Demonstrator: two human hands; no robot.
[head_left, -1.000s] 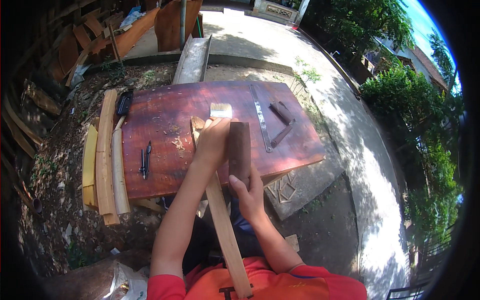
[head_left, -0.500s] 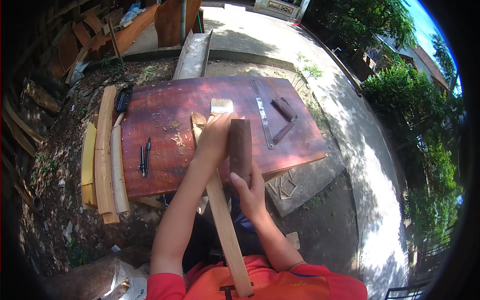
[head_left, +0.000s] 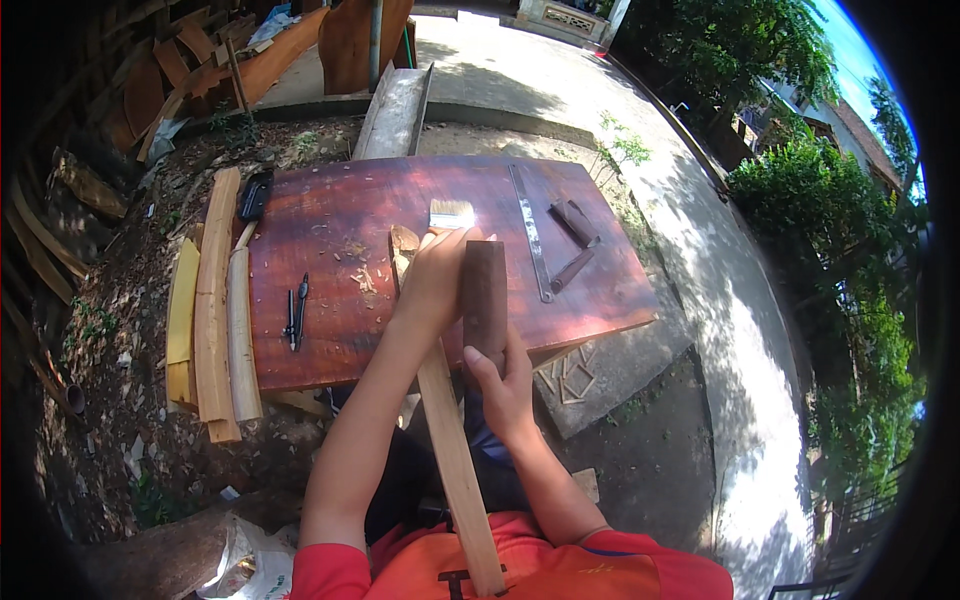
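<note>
My left hand [head_left: 435, 275] is closed on a paintbrush [head_left: 450, 214], bristles pointing away from me, beside the top of a dark wooden block [head_left: 485, 290]. My right hand [head_left: 505, 385] grips that block's lower part, thumb across its face. Under my left hand a long pale plank [head_left: 450, 460] slants from the red-brown tabletop [head_left: 340, 210] down to my body, its rough far end beside the brush. Wood shavings [head_left: 365, 280] and a black compass-like tool [head_left: 297, 310] lie left of my hands; a flat metal strip [head_left: 530, 235] and dark angled pieces [head_left: 578, 230] lie right.
Several wooden strips [head_left: 215, 300] and a black object [head_left: 255, 195] line the table's left end. Small wooden frames [head_left: 565, 380] lie on concrete below the right edge. A concrete path [head_left: 740, 400], shrubs, leaning boards [head_left: 365, 40] and a sloping channel [head_left: 390, 120] surround the table.
The view has shifted slightly, so the table sits a little further right in the picture. Both hands keep their grips, with little visible movement relative to the table.
</note>
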